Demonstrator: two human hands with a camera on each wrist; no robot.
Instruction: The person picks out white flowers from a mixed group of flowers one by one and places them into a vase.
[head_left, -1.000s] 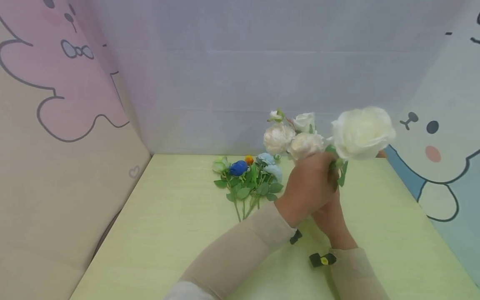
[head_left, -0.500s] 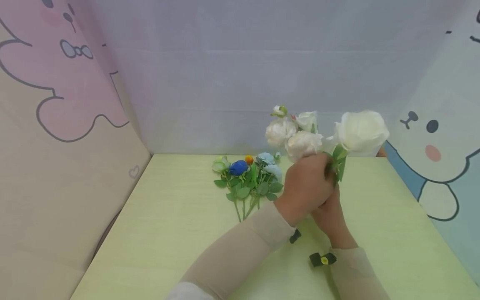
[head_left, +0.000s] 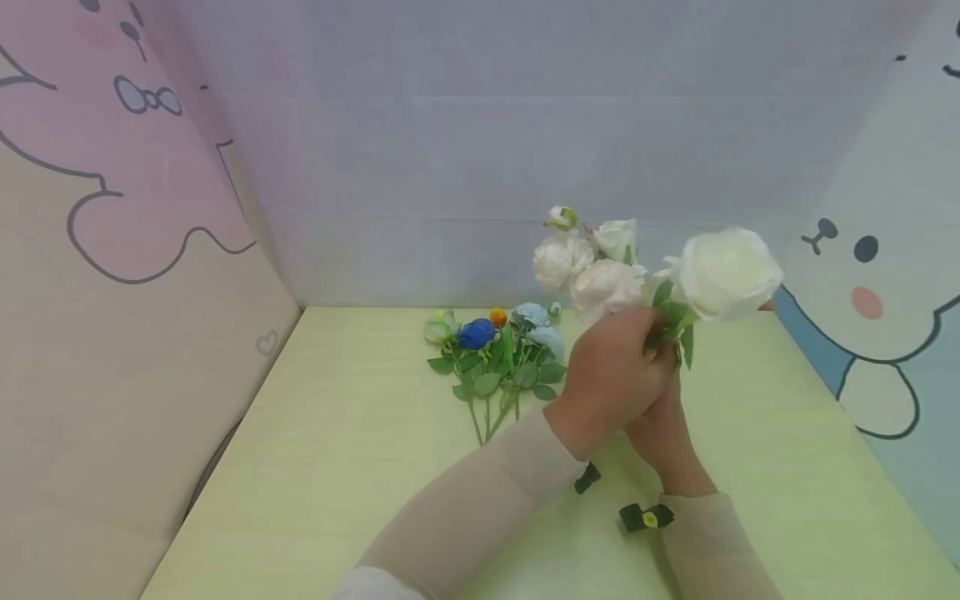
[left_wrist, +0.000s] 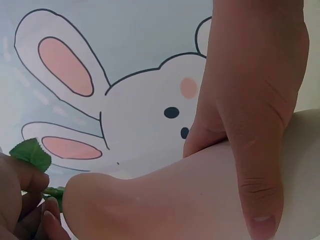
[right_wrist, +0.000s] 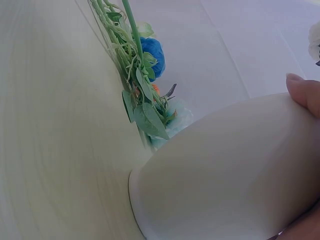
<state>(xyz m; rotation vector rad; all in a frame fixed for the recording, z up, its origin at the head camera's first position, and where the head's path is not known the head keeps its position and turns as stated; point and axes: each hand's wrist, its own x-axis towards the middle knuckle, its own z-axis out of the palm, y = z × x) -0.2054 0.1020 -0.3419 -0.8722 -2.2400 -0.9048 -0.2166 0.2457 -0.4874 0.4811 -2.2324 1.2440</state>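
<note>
My left hand (head_left: 615, 375) pinches the green stem of a large white rose (head_left: 729, 275) just below its bloom. In the left wrist view, the fingertips (left_wrist: 32, 182) hold a leafy green stem (left_wrist: 52, 191) at the vase's mouth end. My right hand (left_wrist: 255, 105) grips the pale, smooth vase (left_wrist: 155, 200) around its side, thumb along it. The vase (right_wrist: 220, 170) stands on the table in the right wrist view; in the head view my hands hide it. Several cream and white flowers (head_left: 606, 287) rise behind my left hand, their stems hidden.
Left of my hands, a blue flower (head_left: 477, 334), a pale green one (head_left: 441, 327), an orange one (head_left: 498, 317) and light blue ones (head_left: 546, 340) lie on the pale yellow table (head_left: 360, 467). Cartoon-printed cloth walls (head_left: 480, 167) stand at the back and sides.
The white rose has tilted and sunk slightly, and its leaves show more above my left fingers. The cream flowers have shifted a little. My right hand has hardly moved.
</note>
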